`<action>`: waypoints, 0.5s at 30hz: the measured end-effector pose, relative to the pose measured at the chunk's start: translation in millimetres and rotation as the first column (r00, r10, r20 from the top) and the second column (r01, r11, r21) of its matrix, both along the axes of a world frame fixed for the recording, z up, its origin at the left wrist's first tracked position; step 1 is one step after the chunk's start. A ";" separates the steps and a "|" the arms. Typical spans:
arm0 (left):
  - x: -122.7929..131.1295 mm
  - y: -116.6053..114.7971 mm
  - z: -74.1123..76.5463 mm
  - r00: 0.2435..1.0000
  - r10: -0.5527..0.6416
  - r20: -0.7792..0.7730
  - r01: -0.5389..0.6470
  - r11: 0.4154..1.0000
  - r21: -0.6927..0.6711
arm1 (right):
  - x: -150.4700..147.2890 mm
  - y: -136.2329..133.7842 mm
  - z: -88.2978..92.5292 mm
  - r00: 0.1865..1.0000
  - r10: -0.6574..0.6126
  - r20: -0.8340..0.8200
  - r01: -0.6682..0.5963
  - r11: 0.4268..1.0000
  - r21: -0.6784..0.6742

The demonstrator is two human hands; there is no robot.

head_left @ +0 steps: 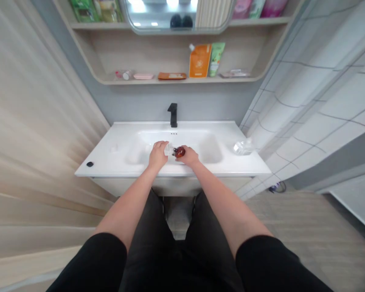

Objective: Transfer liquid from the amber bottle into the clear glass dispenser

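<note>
Over the front of the white sink (211,148), both my hands are close together. My left hand (158,155) is closed around a small clear container (168,149), perhaps a cup; its exact kind is hard to make out. In my right hand (189,155) is a small amber bottle (180,152), tilted so that its dark neck points left toward the clear container. Whether the two touch, or any liquid passes between them, I cannot tell. A small black cap-like piece (90,164) lies at the left end of the counter.
A black faucet (173,115) rises behind the basin. Clear plastic or glass items (243,147) sit on the counter's right side. Above, a shelf (219,80) holds an orange pouch (200,61) and a green tube (215,59). A beige curtain (33,121) hangs on the left.
</note>
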State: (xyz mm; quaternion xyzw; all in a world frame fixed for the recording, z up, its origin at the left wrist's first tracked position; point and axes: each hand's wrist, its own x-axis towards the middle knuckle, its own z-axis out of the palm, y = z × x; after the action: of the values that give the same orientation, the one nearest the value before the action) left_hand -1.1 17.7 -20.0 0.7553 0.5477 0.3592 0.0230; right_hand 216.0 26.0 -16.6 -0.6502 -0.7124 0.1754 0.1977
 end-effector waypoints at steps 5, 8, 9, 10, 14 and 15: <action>0.3 -1.3 0.5 1.000 -0.005 -0.011 0.005 1.000 0.005 | -0.1 0.2 -0.4 1.000 -0.005 -0.004 0.005 1.000 -0.003; 0.7 -2.2 0.7 1.000 -0.002 -0.023 0.003 1.000 0.021 | 0.0 0.5 -0.6 1.000 -0.005 -0.007 0.005 1.000 -0.003; 0.9 -2.4 1.0 1.000 -0.001 -0.023 0.002 1.000 0.020 | 0.1 0.7 -0.8 1.000 -0.002 -0.007 0.002 1.000 -0.002; 1.1 -2.7 1.2 1.000 -0.001 -0.021 0.002 1.000 0.015 | 0.2 0.9 -1.0 1.000 0.000 -0.005 0.000 1.000 -0.002; 1.6 -3.7 2.6 1.000 -0.011 -0.006 0.011 1.000 -0.005 | 0.5 1.8 -1.6 1.000 0.001 0.000 -0.001 1.000 -0.002; 1.7 -3.9 2.9 1.000 -0.013 -0.006 0.013 1.000 -0.004 | 0.5 1.9 -1.6 1.000 0.000 0.001 0.000 1.000 -0.001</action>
State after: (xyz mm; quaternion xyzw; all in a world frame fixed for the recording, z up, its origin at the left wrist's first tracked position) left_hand 0.5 13.8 -17.1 0.7600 0.5435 0.3556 0.0252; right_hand 216.5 27.9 -18.2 -0.6503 -0.7123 0.1756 0.1970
